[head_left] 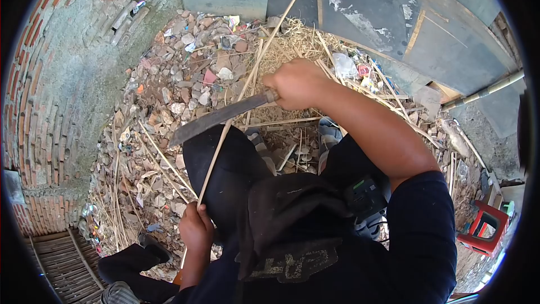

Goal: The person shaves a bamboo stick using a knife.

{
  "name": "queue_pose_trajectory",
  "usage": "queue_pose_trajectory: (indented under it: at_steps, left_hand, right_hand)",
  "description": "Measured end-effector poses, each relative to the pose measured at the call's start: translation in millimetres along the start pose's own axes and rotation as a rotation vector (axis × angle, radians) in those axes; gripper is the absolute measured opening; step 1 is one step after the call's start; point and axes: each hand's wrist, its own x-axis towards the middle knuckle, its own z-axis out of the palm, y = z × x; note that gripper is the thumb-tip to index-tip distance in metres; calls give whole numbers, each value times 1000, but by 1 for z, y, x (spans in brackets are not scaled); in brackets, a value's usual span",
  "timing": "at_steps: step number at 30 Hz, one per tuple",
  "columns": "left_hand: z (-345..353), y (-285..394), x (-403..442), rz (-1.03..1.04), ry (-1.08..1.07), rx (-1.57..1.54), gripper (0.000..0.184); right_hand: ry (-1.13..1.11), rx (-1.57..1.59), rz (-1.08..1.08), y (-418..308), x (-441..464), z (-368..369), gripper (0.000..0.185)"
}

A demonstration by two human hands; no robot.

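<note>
My right hand is closed round the short handle of a machete. Its long dark blade points left and lies across a thin bamboo strip above my left knee. Whether the edge bites into the strip cannot be made out. Low on the left, my left hand grips the near end of this strip, thumb on top. From there the strip slants up past the blade toward the far panels. Pale shavings lie in a heap beyond my right hand.
Stone and brick rubble covers the ground, with loose bamboo strips on the right. A worn brick wall rises at left and panels stand ahead. A red plastic stool is at right. Another person's dark-clothed leg shows lower left.
</note>
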Motion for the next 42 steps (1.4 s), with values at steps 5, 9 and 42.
queue_pose_trajectory:
  at_steps: [5,9,42]
  left_hand:
    - [9,0,2,-21,34,9,26]
    - [-1,0,1,0,38,-3,25]
    - [8,4,8,-18,74,-3,24]
  right_hand:
    - [-49,203,142,28,15,16,20]
    - [11,103,99,8,10,6,22]
    - [75,170,317,53,4,9,13]
